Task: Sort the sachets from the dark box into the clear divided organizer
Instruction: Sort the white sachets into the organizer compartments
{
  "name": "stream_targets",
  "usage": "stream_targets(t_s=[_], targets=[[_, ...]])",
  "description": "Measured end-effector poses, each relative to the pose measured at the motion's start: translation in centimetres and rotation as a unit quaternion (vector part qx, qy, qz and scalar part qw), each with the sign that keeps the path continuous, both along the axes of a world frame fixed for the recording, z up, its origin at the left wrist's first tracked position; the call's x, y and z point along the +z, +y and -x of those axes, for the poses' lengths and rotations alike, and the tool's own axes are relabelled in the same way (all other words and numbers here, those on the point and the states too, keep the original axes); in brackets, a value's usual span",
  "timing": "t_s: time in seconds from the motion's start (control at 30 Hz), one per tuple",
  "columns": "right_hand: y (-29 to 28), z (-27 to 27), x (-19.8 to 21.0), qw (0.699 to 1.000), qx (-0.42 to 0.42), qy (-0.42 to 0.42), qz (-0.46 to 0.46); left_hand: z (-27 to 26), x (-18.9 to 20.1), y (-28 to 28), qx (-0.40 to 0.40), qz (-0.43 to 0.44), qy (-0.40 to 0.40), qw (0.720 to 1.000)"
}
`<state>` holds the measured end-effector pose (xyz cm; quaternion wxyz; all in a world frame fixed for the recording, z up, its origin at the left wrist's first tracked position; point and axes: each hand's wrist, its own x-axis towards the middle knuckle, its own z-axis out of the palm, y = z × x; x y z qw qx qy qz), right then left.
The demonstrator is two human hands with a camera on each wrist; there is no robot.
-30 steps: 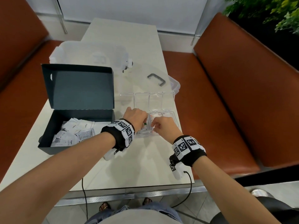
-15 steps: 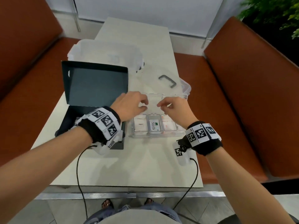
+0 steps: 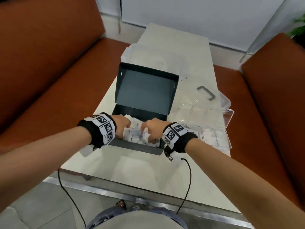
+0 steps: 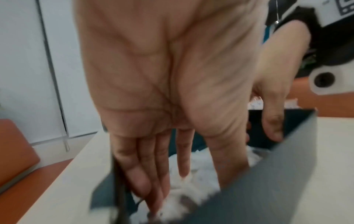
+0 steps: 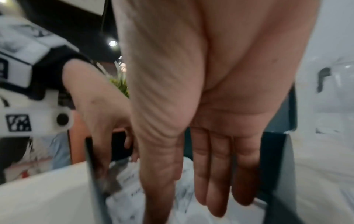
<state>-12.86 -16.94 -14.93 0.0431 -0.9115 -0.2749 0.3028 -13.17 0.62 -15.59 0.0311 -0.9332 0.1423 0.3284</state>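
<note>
Both hands have left the organizer, where they were half a second ago, and now reach into the box.

Taking the box (image 3: 142, 113) as the landmark: it sits on the pale table (image 3: 178, 171), its lid standing open at the far side. Beyond it lies a clear plastic tub (image 3: 148, 53), blurred. Just to the right of the box is the organizer (image 3: 212, 134), with white and pinkish packets already in its near compartments; its clear lid with a dark handle (image 3: 206, 95) lies behind it.

Inside the box, at its near end, the sachets (image 3: 135, 133) lie in a loose white heap. The left hand (image 3: 122, 126) comes in over the near left corner; in the left wrist view its fingers (image 4: 153, 174) are stretched straight down, tips touching the heap, thumb apart, nothing gripped. The right hand (image 3: 151, 128) comes in over the near right part of the box; its fingers (image 5: 220, 174) also hang straight and together, tips just above or on the sachets, and whether they touch I cannot tell. Neither hand grasps a sachet. The sachets lie directly under and between the two sets of fingertips.
</note>
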Motion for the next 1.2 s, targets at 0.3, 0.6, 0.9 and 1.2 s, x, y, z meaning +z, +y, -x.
stream_targets(t_s=[0.3,0.6,0.9,1.2], targets=[[0.2,1.1,-4.3,0.993,0.035,-0.062,0.096,0.7,-3.0,0.2,-0.042,0.012,-0.037,0.998],[0.6,1.0,-5.2,0.992,-0.028,-0.084,0.094,1.2,-3.5,0.9,-0.078,0.088,-0.079,0.99],[1.0,1.3,-4.1,0.995,-0.079,-0.064,0.015,0.4,-2.2,1.1,0.02,0.183,-0.102,0.978],[-1.3,-0.2,-0.3,0.919,-0.285,-0.087,-0.257,-0.8,0.5,3.2,0.256,0.471,-0.106,0.837]])
